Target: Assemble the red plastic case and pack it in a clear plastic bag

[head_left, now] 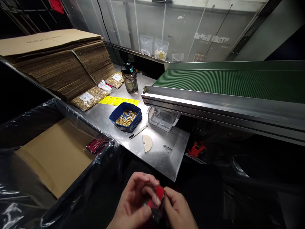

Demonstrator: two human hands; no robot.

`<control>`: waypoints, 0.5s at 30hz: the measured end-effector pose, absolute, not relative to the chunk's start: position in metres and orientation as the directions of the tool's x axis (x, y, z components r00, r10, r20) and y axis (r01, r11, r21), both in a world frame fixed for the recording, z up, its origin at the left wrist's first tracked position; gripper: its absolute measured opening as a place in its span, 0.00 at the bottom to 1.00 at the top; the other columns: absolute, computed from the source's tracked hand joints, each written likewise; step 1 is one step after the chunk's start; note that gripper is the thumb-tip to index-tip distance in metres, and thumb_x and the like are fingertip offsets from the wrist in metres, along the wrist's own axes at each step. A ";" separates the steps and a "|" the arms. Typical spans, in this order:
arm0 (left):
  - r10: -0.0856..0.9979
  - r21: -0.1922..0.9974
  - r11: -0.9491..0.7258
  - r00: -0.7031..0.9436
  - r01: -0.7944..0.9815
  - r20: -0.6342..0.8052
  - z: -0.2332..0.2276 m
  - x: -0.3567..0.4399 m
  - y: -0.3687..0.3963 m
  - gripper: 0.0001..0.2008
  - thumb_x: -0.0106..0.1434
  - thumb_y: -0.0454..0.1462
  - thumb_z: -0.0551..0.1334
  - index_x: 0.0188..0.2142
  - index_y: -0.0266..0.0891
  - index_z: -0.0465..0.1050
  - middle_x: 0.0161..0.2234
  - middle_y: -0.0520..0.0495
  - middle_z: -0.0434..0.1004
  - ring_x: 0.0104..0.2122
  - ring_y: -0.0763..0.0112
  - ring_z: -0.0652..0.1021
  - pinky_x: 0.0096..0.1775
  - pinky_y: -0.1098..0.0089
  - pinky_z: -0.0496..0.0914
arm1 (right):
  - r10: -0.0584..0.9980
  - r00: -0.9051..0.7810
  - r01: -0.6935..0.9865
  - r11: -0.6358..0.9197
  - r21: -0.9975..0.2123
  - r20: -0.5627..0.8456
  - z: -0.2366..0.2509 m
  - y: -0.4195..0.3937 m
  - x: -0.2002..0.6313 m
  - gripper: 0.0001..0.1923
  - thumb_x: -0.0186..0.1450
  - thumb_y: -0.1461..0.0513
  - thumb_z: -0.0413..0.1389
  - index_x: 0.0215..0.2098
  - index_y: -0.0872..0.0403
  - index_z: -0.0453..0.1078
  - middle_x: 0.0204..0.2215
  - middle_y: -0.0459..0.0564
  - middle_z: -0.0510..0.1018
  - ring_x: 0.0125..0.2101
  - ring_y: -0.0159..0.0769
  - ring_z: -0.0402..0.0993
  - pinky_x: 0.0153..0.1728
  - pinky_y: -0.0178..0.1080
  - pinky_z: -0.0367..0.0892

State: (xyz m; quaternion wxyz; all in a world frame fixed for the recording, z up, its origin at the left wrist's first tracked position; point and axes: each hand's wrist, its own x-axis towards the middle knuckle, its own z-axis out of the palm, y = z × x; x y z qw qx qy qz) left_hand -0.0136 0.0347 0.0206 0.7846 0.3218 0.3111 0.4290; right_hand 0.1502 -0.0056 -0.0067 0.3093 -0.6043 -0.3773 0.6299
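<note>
Low in the view, my left hand (137,202) and my right hand (178,208) come together around a small red-and-black item (160,191). The fingers of both hands are curled and pressed on it, and they cover much of its shape, so its kind cannot be made out. Just beyond the hands lies the corner of a metal table (157,162). On it are a half-round pale disc (147,143), a marker pen (138,131) and a blue bin (134,125) with many small gold-coloured pieces (127,118) inside.
A carton (59,156) lined with clear plastic, with a dark red wrapped item (97,145) at its edge, stands left. Stacked cardboard (71,66), bags of gold pieces (89,98), yellow labels (119,101) and a bottle (130,79) are behind. A green conveyor (226,82) runs right above a clear bin (162,119).
</note>
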 end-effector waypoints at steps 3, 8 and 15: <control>0.921 0.855 0.321 0.346 -0.408 -0.180 0.012 -0.015 0.021 0.28 0.58 0.39 0.76 0.56 0.56 0.71 0.65 0.45 0.64 0.60 0.46 0.71 0.58 0.51 0.70 | 0.825 -0.105 -0.239 -0.563 -0.791 -0.555 -0.002 0.005 0.161 0.29 0.66 0.37 0.56 0.28 0.53 0.65 0.18 0.39 0.61 0.18 0.25 0.52 0.19 0.31 0.50; 0.834 0.804 0.487 0.456 -0.342 -0.311 0.007 -0.013 0.021 0.44 0.55 0.55 0.75 0.67 0.48 0.64 0.69 0.41 0.59 0.69 0.38 0.56 0.68 0.48 0.55 | 0.878 -0.186 -0.304 -0.477 -0.824 -0.440 0.011 0.008 0.175 0.25 0.69 0.41 0.55 0.31 0.54 0.67 0.18 0.39 0.63 0.16 0.25 0.53 0.19 0.31 0.50; 0.649 0.532 0.731 0.675 -0.426 -0.351 -0.001 -0.020 0.025 0.44 0.58 0.54 0.73 0.69 0.46 0.61 0.60 0.37 0.71 0.61 0.42 0.70 0.64 0.46 0.57 | 0.891 -0.411 -0.048 -0.233 -0.971 -0.194 0.028 0.009 0.178 0.21 0.73 0.48 0.53 0.36 0.52 0.79 0.30 0.49 0.77 0.29 0.36 0.70 0.34 0.38 0.62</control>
